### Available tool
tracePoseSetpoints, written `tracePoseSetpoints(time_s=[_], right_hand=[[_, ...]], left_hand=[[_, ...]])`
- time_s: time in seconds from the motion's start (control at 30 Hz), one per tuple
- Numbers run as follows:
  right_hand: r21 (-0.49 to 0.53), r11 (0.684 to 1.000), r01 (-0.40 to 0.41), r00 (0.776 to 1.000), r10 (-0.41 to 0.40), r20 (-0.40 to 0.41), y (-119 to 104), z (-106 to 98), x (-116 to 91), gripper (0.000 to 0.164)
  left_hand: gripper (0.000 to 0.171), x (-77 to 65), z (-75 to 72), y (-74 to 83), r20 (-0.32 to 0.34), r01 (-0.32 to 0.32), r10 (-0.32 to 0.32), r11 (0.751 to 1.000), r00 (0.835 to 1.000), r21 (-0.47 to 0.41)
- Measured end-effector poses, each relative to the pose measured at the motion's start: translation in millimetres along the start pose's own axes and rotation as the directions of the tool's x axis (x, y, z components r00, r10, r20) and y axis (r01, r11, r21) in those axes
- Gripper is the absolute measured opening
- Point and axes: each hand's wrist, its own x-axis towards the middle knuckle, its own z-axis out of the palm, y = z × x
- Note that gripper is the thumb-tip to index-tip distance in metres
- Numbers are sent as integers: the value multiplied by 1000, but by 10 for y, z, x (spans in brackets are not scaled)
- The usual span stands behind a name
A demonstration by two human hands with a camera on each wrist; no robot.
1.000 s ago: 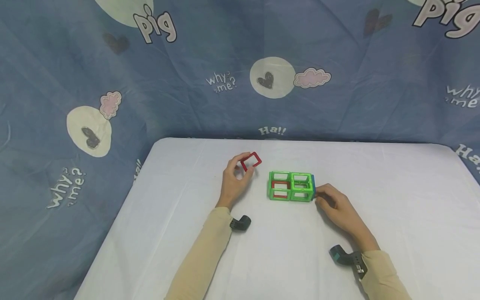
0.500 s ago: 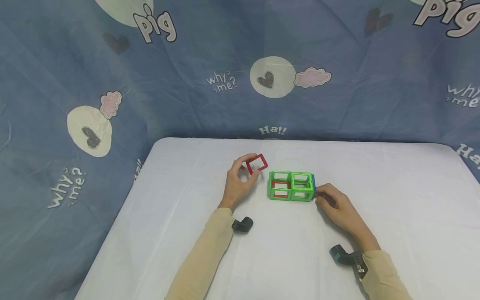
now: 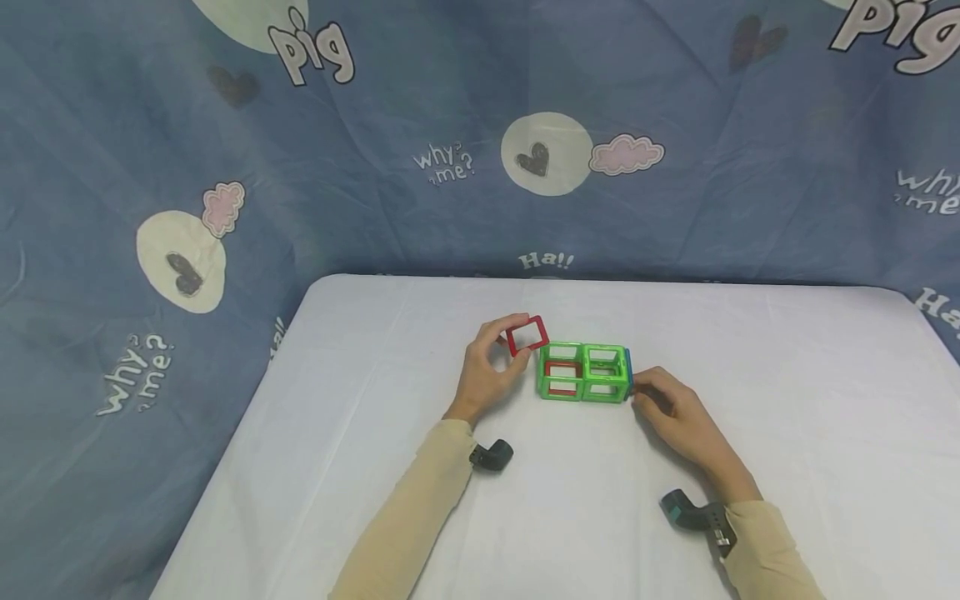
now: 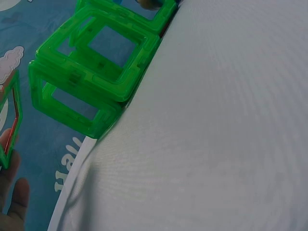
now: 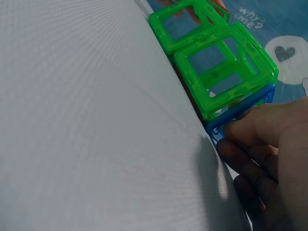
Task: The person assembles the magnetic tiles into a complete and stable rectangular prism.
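In the head view my left hand (image 3: 489, 367) pinches a square magnetic tile (image 3: 511, 342) between thumb and fingers, just off the left end of the green block frame. That tile looks red from above; the left wrist view shows green on it too, with a red strip inside. The green block frame (image 3: 582, 372) is made of magnetic tiles, two cubes side by side, with red tile edges inside the left cube. A blue magnetic tile (image 5: 248, 105) closes its right end. My right hand (image 3: 678, 417) holds this blue tile with its fingertips, other fingers curled.
Both cubes rest on a white-covered table (image 3: 420, 358). Behind it hangs a blue printed curtain (image 3: 450, 217). Small dark cameras (image 3: 492, 456) are strapped to both wrists.
My left hand has carried the red tile rightward and slightly nearer, up to the block frame's left end, turning it a little. The right hand and the frame stay put.
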Motion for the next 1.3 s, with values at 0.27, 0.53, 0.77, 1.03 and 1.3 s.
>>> tracePoseSetpoints(time_s=[0.27,0.53,0.77,1.03,1.3], right_hand=[[-5,1000,2,1000,-2,-4,2,-4,2,21],[-6,1000,-5,1000,5,1,-3,-10,3,21],[6,1000,2,1000,-2,-2,9,-9,2,21],[4,1000,-5,1000,5,1,-4,-9,-2,21],[-8,1000,-25,1000,25,13,-37,-9,-3,21]], left_hand=[[39,-27,71,-200,6,-18,18,1000,1000,15],[39,-60,122,-336,43,-32,31,999,999,36],[38,-69,142,-325,53,-44,41,997,998,65],[38,-83,173,-289,78,-73,69,996,995,59],[34,-73,187,-252,105,-114,104,990,989,88]])
